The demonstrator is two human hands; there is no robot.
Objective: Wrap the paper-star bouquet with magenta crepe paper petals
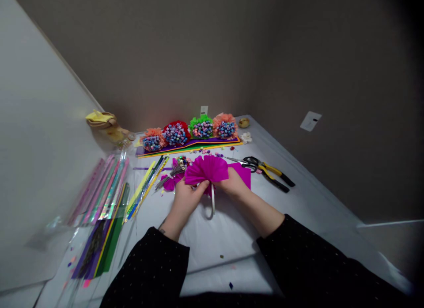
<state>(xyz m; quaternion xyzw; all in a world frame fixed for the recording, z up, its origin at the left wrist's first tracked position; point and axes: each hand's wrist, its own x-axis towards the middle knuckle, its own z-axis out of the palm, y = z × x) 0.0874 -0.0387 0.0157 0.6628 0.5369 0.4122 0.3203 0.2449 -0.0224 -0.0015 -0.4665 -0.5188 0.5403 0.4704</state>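
A fanned, pleated piece of magenta crepe paper point(207, 168) is between my two hands above the white table. My left hand point(189, 192) pinches its lower left side, thumb pointing inward. My right hand point(232, 183) grips the right side, its fingertips partly hidden by the paper. A thin white strip point(213, 199) hangs below the gathered paper and curls at its end. Just left of the paper lies a bundle of grey stems point(170, 177) with small shiny coloured tips. Behind my right wrist shows a flat magenta sheet point(244, 174).
Scissors point(251, 163) and yellow-black pliers point(274, 173) lie to the right. Several paper flowers with beaded centres, including a red one point(176, 133), stand at the back. Wrapped strips point(99, 188) and loose coloured strips point(144, 188) lie left. A tape roll point(102, 118) is far left.
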